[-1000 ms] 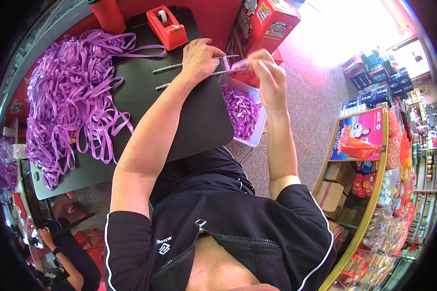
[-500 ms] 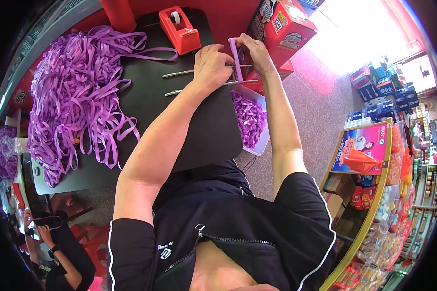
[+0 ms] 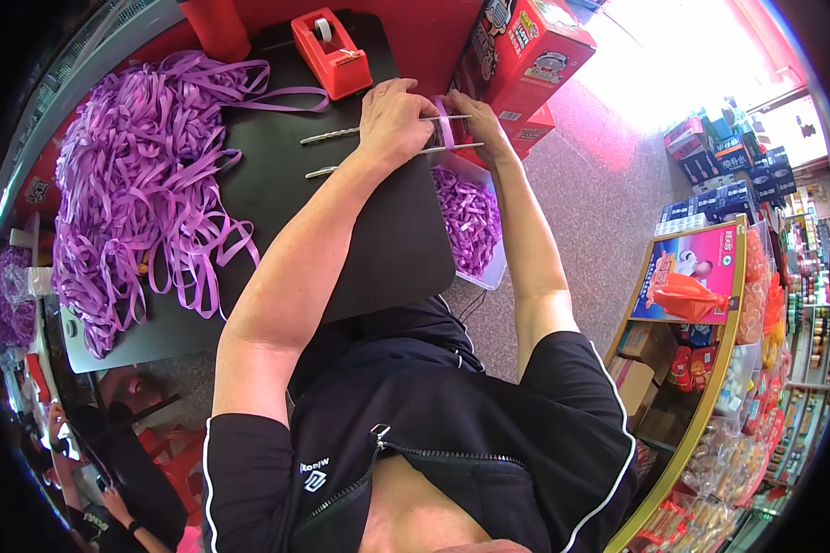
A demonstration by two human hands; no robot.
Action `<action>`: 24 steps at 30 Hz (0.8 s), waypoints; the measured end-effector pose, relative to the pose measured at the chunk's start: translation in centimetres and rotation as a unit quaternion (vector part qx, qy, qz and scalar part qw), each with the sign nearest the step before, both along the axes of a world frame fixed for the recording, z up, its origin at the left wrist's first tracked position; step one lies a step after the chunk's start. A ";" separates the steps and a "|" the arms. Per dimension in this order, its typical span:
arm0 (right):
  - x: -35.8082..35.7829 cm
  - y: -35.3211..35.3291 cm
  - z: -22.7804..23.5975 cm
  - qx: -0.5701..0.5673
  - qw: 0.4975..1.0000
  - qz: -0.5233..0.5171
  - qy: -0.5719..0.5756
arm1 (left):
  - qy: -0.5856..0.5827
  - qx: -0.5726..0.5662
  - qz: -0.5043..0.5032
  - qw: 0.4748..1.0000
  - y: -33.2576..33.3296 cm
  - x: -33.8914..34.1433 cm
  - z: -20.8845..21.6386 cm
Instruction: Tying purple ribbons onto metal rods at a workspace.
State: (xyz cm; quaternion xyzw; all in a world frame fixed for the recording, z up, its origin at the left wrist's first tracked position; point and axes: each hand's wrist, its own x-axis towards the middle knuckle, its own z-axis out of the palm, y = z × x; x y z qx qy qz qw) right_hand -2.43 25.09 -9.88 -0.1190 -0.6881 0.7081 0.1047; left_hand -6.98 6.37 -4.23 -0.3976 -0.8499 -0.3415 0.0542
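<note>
Two thin metal rods (image 3: 332, 135) stick out past the right edge of the black table (image 3: 277, 175), side by side. A purple ribbon (image 3: 445, 124) is looped around both near their right ends. My left hand (image 3: 392, 120) lies over the rods just left of the loop, fingers curled; what they grip is hidden. On the loop's other side my right hand (image 3: 481, 127) is closed, its fingertips at the ribbon's far edge. Below the rod ends a white plastic bin (image 3: 496, 272) holds many short folded purple ribbon pieces (image 3: 468, 221).
A large tangled heap of purple ribbon (image 3: 138, 184) covers the table's left side. Behind stand a red tape dispenser (image 3: 332, 55) and a red cylinder (image 3: 214, 28). Red boxes (image 3: 535, 55) stand beyond my right hand; shelves (image 3: 692, 387) are farther right. Another person's hand (image 3: 115, 505) shows lower left.
My right hand has come down toward the rods, and the ribbon that stood up above them now lies closer around them. My left hand stays over the rods.
</note>
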 end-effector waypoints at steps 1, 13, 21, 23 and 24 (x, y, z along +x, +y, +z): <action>-0.2 0.3 0.3 0.001 1.000 -0.002 0.002 | 0.002 0.001 -0.002 1.000 0.1 0.0 0.1; -3.4 0.1 5.2 -0.036 0.989 0.070 0.128 | -0.004 -0.013 0.000 1.000 0.0 0.1 0.3; -3.6 -0.6 1.9 -0.213 0.972 0.097 0.005 | -0.017 0.005 0.003 1.000 -0.4 0.0 0.1; -3.9 0.7 0.4 -0.204 0.975 0.083 0.014 | -0.012 0.010 -0.002 1.000 0.1 0.3 0.2; -4.0 1.6 -0.6 -0.195 0.978 0.072 0.022 | -0.008 0.015 -0.005 1.000 0.5 0.4 0.2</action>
